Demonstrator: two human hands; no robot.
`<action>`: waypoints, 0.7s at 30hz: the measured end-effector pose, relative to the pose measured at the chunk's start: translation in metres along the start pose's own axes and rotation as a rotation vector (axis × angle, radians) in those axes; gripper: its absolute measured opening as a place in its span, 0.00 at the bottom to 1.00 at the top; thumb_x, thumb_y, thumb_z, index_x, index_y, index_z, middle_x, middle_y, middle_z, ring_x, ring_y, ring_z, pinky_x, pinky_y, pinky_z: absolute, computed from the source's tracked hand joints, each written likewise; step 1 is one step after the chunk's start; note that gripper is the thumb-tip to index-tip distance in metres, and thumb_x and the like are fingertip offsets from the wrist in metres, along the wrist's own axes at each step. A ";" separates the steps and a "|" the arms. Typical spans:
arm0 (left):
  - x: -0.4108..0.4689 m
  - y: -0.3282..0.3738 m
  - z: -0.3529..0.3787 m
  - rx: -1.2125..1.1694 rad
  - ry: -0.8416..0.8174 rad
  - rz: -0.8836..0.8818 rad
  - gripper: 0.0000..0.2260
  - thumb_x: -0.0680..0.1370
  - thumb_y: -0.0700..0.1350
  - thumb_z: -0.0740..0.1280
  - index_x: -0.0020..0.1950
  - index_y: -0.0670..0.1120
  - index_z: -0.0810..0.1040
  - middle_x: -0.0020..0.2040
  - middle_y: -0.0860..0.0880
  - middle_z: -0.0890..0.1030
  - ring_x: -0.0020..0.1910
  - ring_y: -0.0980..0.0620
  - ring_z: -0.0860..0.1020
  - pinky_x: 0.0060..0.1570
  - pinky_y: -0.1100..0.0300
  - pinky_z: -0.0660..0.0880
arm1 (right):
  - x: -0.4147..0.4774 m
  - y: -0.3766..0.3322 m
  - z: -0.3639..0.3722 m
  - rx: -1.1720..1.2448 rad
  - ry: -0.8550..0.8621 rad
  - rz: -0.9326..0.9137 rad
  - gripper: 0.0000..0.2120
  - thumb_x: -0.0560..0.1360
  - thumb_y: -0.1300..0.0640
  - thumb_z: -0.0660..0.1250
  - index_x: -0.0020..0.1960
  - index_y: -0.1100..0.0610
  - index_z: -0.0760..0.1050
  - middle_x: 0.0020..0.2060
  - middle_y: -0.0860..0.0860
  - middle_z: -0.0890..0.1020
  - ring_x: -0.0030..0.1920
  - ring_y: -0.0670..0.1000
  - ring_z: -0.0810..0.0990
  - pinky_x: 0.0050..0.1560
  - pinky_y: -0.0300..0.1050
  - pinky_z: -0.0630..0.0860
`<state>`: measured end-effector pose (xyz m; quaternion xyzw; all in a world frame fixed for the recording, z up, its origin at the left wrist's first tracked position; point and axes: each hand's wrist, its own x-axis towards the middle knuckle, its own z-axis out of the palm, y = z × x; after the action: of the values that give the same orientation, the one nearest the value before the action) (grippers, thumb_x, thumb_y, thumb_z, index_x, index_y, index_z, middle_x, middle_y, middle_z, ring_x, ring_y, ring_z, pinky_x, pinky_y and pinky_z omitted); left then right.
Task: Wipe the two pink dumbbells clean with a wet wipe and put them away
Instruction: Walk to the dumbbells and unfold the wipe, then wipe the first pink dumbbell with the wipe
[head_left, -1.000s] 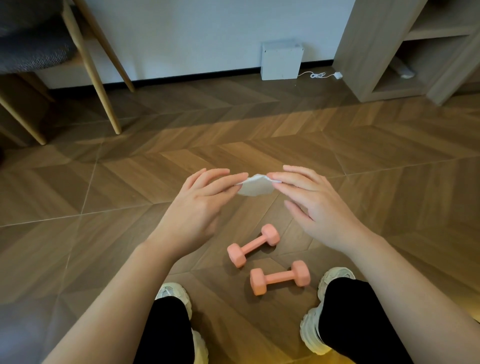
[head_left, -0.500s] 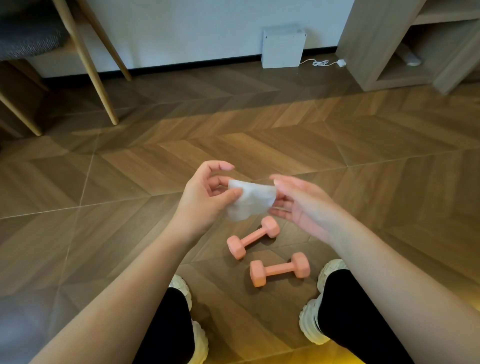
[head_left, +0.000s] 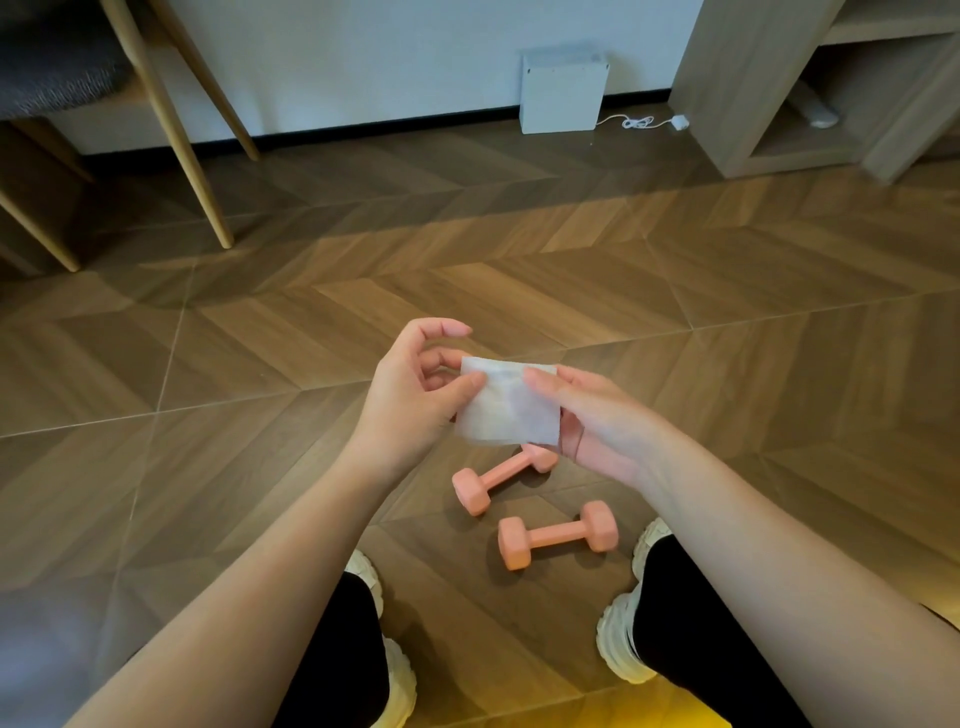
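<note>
Two pink dumbbells lie on the wooden floor between my feet. The far dumbbell (head_left: 493, 475) lies at a slant, its upper end hidden behind the wipe. The near dumbbell (head_left: 558, 535) lies almost level, in full view. Above them I hold a white wet wipe (head_left: 506, 410) spread flat in the air. My left hand (head_left: 415, 395) pinches its left edge with thumb and fingers. My right hand (head_left: 597, 421) pinches its right edge, thumb on top and fingers behind it.
My white shoes (head_left: 628, 623) and black trouser legs flank the dumbbells. A chair with light wooden legs (head_left: 171, 130) stands at the back left. A white box (head_left: 563, 91) with a cable sits by the wall. An open wooden shelf unit (head_left: 810, 88) stands at the back right.
The wipe was a small folded bunch between my fingertips; both hands have pulled it open into a flat sheet and come lower, nearer the dumbbells.
</note>
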<state>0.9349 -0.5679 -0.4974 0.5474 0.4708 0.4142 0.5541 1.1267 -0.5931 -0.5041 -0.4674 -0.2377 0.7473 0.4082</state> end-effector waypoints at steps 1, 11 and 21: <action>0.001 -0.002 0.001 0.011 -0.003 0.000 0.17 0.76 0.32 0.70 0.54 0.54 0.74 0.38 0.54 0.81 0.35 0.52 0.77 0.34 0.59 0.73 | 0.000 0.001 0.000 0.005 0.005 0.047 0.17 0.68 0.56 0.73 0.54 0.60 0.79 0.43 0.54 0.87 0.41 0.48 0.86 0.36 0.40 0.81; 0.052 -0.040 0.017 0.084 -0.010 -0.144 0.14 0.76 0.31 0.69 0.52 0.48 0.74 0.39 0.48 0.81 0.32 0.55 0.79 0.33 0.59 0.79 | 0.054 0.010 -0.038 0.025 0.183 0.150 0.06 0.78 0.69 0.65 0.53 0.63 0.78 0.39 0.55 0.87 0.37 0.49 0.86 0.37 0.42 0.83; 0.117 -0.226 0.053 0.733 -0.212 -0.479 0.14 0.80 0.43 0.65 0.65 0.44 0.78 0.63 0.45 0.80 0.62 0.47 0.78 0.59 0.60 0.71 | 0.142 0.082 -0.168 -0.042 0.739 0.289 0.18 0.81 0.69 0.60 0.70 0.70 0.67 0.66 0.68 0.75 0.66 0.65 0.76 0.59 0.58 0.73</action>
<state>0.9985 -0.4781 -0.7332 0.6225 0.6407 0.0217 0.4489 1.2121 -0.5243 -0.7114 -0.7418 -0.0218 0.5732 0.3474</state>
